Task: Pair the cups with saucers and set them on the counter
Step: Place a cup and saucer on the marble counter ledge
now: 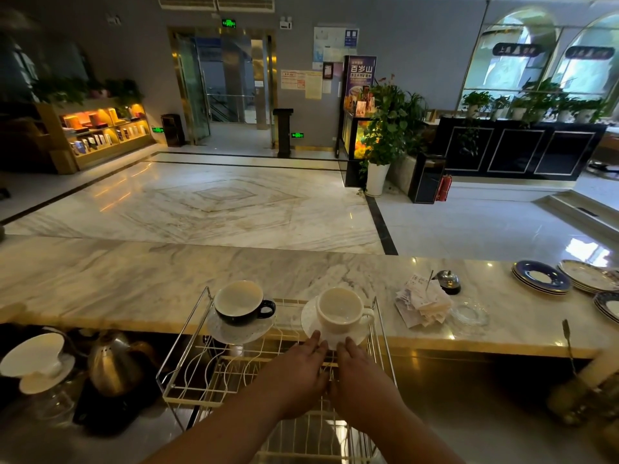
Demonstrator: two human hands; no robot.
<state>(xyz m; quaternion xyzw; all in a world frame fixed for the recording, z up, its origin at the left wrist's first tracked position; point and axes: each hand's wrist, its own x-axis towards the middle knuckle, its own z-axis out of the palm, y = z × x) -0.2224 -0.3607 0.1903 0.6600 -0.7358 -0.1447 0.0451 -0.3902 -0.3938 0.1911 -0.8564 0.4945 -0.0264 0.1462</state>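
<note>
- Left hand (298, 366) and right hand (358, 370): side by side, fingers extended flat, fingertips touching the near rim of a white saucer (310, 324); whether they pinch the rim cannot be told.
- White cup (340, 311): upright on that saucer, glossy ceramic, round mouth upward, handle pointing to 3 o'clock.
- Wire rack (187, 333): thin white and gold metal rods, directly beneath the hands.
- Black cup (239, 304): white interior, at 9 o'clock from the white cup, upright on a second white saucer (234, 334) with a dotted rim; handle to 3 o'clock.
- Desk (134, 283): polished veined marble with a gold front edge; both saucers overhang this near edge.
- Paper slips (420, 304), a bell (447, 281) and a glass ashtray (469, 313) lie at 3 o'clock; stacked patterned plates (541, 276) lie farther right.
- Room: glossy marble floor (217, 199), potted plants, glass doors.
</note>
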